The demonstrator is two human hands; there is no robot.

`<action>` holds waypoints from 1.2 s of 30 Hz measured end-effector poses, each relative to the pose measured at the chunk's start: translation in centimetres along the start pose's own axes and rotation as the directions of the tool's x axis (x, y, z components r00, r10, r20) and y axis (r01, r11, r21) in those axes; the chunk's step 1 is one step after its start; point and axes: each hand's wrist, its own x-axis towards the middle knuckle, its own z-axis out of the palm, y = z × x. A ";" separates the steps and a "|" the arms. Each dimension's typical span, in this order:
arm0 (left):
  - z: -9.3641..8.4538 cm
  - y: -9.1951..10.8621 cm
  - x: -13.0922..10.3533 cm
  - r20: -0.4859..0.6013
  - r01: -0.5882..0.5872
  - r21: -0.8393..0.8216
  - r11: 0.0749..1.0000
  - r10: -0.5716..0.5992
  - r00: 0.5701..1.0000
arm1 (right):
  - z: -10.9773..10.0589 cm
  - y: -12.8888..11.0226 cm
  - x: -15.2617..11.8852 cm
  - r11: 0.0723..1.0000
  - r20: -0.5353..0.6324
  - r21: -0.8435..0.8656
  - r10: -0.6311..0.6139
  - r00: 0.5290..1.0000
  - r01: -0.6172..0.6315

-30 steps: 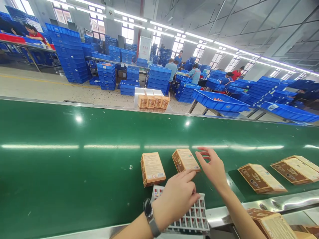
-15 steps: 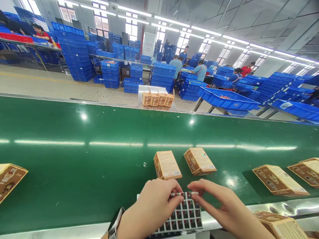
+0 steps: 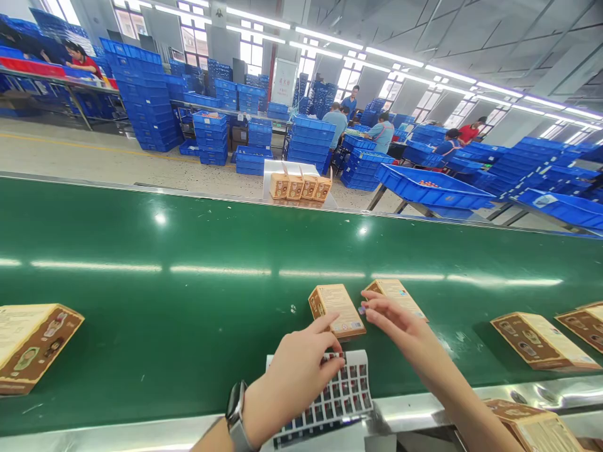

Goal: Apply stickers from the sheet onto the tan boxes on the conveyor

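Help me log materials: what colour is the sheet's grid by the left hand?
The sheet's grid is white, clearest in the head view.

From left hand: green belt open, 10 to 12 o'clock. Near carton blocks 1; right hand, second carton block 2.

Illegible print on carton, blurred sign

The green belt (glossy, with streaks of glare) bears brown cardboard boxes left, centre and right.
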 end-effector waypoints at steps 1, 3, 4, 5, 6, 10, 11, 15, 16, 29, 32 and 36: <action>0.4 -0.2 0.2 0.015 -0.030 0.009 1.000 0.030 0.999 | 0.2 0.4 0.9 0.987 -0.004 0.097 0.129 0.992 -0.128; 1.1 -0.6 0.5 0.044 -0.071 0.050 0.996 0.068 0.997 | 1.0 1.1 2.2 0.940 0.015 0.203 0.278 0.960 -0.276; 1.3 -0.8 0.5 0.052 -0.087 0.080 0.993 0.083 0.995 | 1.5 1.4 2.7 0.927 0.015 0.221 0.306 0.952 -0.302; 1.5 -1.0 0.6 0.058 -0.099 0.110 0.989 0.093 0.994 | 1.9 1.6 3.0 0.925 0.003 0.223 0.314 0.949 -0.307; 1.7 -1.0 0.7 0.063 -0.107 0.136 0.985 0.099 0.993 | 2.2 1.8 3.1 0.928 -0.015 0.216 0.315 0.949 -0.304; 2.1 -0.4 1.3 0.079 -0.117 0.174 0.978 0.105 0.991 | 2.3 2.1 3.2 0.935 -0.093 0.186 0.323 0.942 -0.303; 2.1 -0.2 1.4 0.083 -0.119 0.177 0.977 0.106 0.991 | 2.2 2.1 3.1 0.939 -0.113 0.174 0.319 0.941 -0.297; 2.4 0.1 1.7 0.093 -0.138 0.186 0.973 0.122 0.988 | 2.3 2.1 2.6 0.961 -0.197 0.103 0.274 0.941 -0.258; 2.5 0.2 1.7 0.094 -0.144 0.187 0.972 0.128 0.987 | 2.5 2.1 2.4 0.967 -0.223 0.080 0.254 0.941 -0.242; 2.7 -0.8 1.7 0.130 -0.234 0.098 0.967 0.221 0.967 | 1.7 0.0 1.7 0.963 -0.429 0.269 0.140 0.892 -0.021; 1.4 -1.7 -0.8 0.154 -0.247 0.015 0.969 0.242 0.958 | 2.4 -2.9 -1.6 0.702 -0.207 0.701 0.366 0.907 -0.123; -0.4 -2.9 -3.9 0.164 -0.179 -0.086 0.980 0.191 0.968 | 4.4 -5.5 -5.0 0.229 0.117 0.929 0.564 0.818 -0.291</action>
